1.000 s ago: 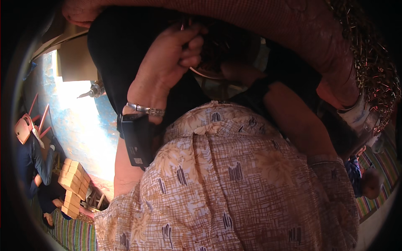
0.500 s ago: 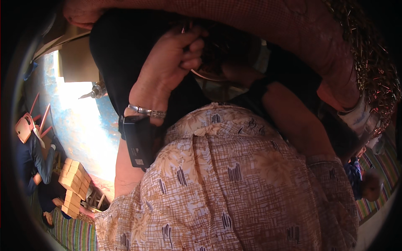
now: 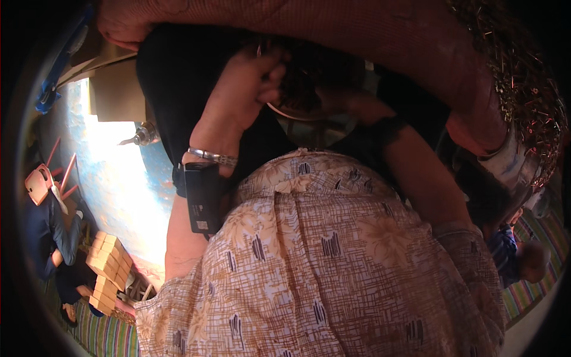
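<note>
My left hand [image 3: 253, 80] is curled closed above my dark-clothed lap, its fingers bent in at the left edge of a round pan [image 3: 295, 115]. A thin, shiny sliver shows by the fingertips, too small to name. Inside the pan lies a dark heap [image 3: 306, 80] of small pieces, deep in shadow. My right hand [image 3: 348, 102] reaches over the right side of that heap. Shadow hides its fingers, so its grip does not show. A bracelet and a black box-shaped device [image 3: 202, 199] are on my left wrist; a dark band circles the right.
A thick reddish-brown cloth-like mass [image 3: 333, 30] arches across the top. Many small shiny metal pieces [image 3: 526, 89] are heaped at the right. To the left are a metal spindle [image 3: 143, 135], stacked cardboard boxes [image 3: 110, 256], a pink chair [image 3: 40, 181] and a seated person. Another person [image 3: 505, 253] is at lower right.
The view has shifted slightly, bringing more of a blue object in at upper left. My left hand stays curled in nearly the same place, and my right hand is still over the pan.
</note>
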`<action>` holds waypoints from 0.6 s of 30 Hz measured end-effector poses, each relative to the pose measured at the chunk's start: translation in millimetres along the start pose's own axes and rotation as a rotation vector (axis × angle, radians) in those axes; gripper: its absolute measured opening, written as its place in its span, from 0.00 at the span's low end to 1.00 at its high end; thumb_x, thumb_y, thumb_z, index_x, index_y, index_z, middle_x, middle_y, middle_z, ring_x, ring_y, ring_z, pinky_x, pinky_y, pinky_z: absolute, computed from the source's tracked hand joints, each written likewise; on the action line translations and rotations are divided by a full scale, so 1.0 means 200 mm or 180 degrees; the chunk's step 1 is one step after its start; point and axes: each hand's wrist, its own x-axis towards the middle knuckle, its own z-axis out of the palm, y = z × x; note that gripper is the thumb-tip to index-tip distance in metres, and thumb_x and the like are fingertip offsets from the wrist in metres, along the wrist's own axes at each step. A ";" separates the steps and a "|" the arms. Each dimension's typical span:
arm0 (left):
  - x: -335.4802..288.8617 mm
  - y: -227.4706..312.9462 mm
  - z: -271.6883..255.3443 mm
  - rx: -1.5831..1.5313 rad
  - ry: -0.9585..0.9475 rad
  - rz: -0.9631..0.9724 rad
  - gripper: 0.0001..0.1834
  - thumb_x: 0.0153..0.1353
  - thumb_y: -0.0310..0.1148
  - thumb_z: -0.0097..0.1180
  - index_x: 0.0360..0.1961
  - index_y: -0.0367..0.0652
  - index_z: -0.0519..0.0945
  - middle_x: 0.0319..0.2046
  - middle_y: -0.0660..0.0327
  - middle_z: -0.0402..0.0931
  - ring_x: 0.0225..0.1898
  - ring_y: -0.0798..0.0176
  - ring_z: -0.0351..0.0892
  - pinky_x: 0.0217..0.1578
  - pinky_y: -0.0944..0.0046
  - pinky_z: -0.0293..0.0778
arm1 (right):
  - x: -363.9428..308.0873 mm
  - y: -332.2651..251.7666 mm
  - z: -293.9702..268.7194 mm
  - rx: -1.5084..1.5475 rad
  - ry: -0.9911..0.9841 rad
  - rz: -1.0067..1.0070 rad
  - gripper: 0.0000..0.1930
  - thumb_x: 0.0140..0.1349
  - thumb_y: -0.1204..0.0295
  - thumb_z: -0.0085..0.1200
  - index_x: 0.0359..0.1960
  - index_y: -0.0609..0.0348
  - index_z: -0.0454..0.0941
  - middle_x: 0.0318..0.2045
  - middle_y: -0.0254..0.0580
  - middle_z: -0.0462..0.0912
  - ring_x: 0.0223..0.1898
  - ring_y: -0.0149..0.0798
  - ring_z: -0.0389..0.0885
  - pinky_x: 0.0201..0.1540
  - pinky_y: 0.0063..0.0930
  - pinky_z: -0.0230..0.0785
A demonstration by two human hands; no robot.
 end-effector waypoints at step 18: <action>-0.28 0.12 0.16 0.2806 -0.0504 0.0449 0.11 0.55 0.37 0.53 0.37 0.43 0.74 0.21 0.71 0.68 0.18 0.80 0.59 0.16 0.79 0.51 | -0.47 -0.43 -0.30 0.1423 0.0321 -0.0327 0.08 0.55 0.70 0.51 0.32 0.62 0.74 0.26 0.32 0.75 0.28 0.23 0.72 0.30 0.17 0.66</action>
